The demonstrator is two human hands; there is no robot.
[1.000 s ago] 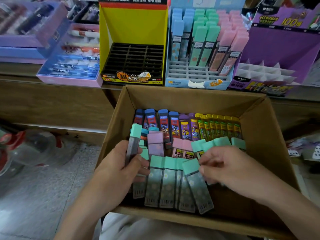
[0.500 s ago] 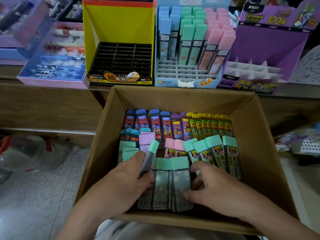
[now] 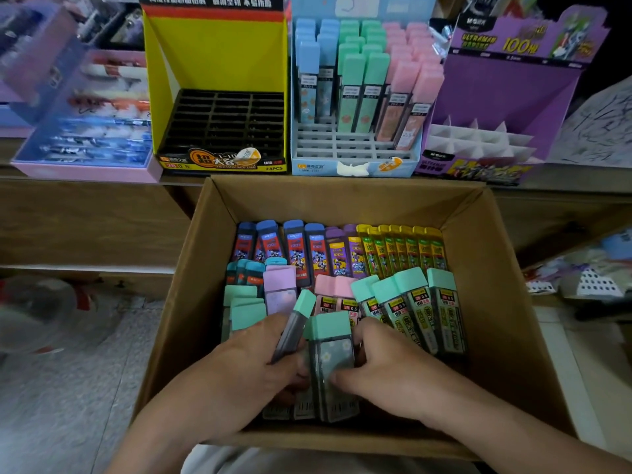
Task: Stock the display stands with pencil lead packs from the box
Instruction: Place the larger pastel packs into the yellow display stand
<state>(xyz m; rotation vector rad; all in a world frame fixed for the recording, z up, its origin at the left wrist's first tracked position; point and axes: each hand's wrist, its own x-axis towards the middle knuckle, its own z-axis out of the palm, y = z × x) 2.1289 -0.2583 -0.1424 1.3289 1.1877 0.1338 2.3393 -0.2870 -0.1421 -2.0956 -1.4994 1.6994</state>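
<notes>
Here left hand (image 3: 246,366), right hand (image 3: 388,369) grip mint packs (image 3: 333,354).

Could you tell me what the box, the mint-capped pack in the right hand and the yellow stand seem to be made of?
Box: matte brown cardboard, with plain folded walls.
Mint-capped pack in the right hand: likely plastic, opaque matte cap over a translucent, glossy body.
Yellow stand: printed card, faintly shiny, creased at the sides; its black grid looks like moulded plastic, unsure.

Left hand (image 3: 246,366) grips pack (image 3: 294,325) (mint-capped)
</notes>
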